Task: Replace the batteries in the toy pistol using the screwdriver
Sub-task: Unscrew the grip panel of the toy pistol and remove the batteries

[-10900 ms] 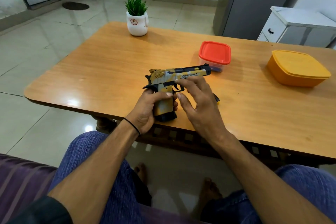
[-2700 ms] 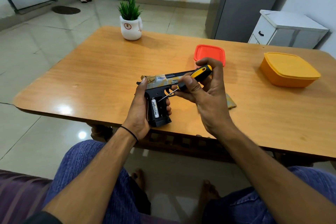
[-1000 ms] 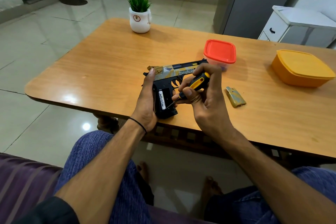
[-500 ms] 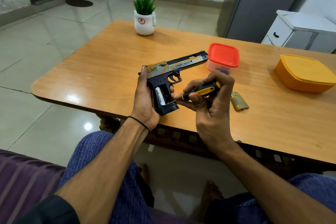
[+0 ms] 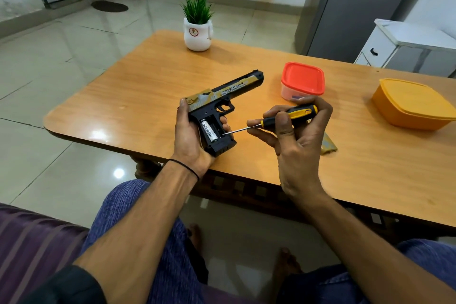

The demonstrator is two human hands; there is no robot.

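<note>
My left hand [image 5: 188,136] grips the black and gold toy pistol [image 5: 223,96] by its grip, above the table's near edge, barrel pointing away to the right. The grip's battery bay lies open, and one white battery [image 5: 208,130] sits in its left slot. My right hand [image 5: 293,131] holds the yellow and black screwdriver [image 5: 283,118]. Its thin metal tip reaches into the lower right part of the open bay. The gold battery cover [image 5: 328,145] lies on the wooden table [image 5: 148,86], partly hidden behind my right hand.
A red-lidded clear tub [image 5: 302,81] stands just beyond my right hand. An orange lidded box [image 5: 412,103] sits at the right. A white pot with a green plant [image 5: 198,29] stands at the far edge. My knees are under the table's near edge.
The grip cover has come off since the earliest frame and now lies on the table. Over the last second my right hand drew back to the right, leaving only the tip in the bay.
</note>
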